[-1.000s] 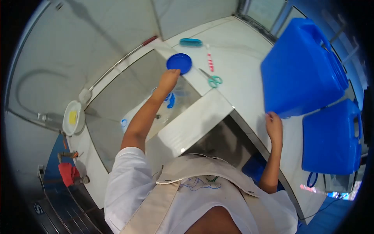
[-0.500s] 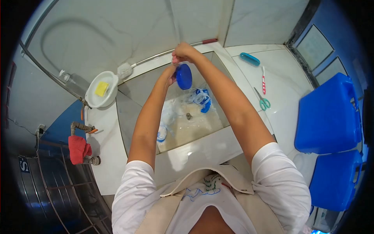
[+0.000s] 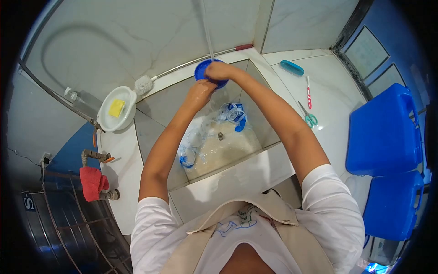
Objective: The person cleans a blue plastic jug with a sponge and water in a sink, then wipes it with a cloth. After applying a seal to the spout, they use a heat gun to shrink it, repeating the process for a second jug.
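At the back of the sink, my left hand (image 3: pixel 203 90) grips the lower edge of a round blue lid (image 3: pixel 200 68). My right hand (image 3: pixel 219 71) lies over the inside of that lid with its fingers bent; their tips are hidden. A thin clear stream of water (image 3: pixel 207 32) comes down from above onto the lid. Below, in the tiled sink (image 3: pixel 182 180), clear plastic pieces (image 3: pixel 195 137) lie about, one with a blue rim (image 3: pixel 187 157). Clear rings and a crumpled blue piece (image 3: pixel 240 119) sit farther right.
A brush (image 3: pixel 144 85) with a long handle lies along the back ledge. On the left are a white basin (image 3: pixel 130 107) with a yellow sponge (image 3: pixel 116 108), a clear bottle (image 3: pixel 86 102) and a red cloth (image 3: pixel 93 182). Scissors (image 3: pixel 310 119), a toothbrush (image 3: pixel 309 93), a teal brush (image 3: pixel 292 68) and blue containers (image 3: pixel 383 137) stand right.
The blue lid has moved up and back and now faces upward under the water. My right hand has come down onto its inside. The stream shows clearly now.
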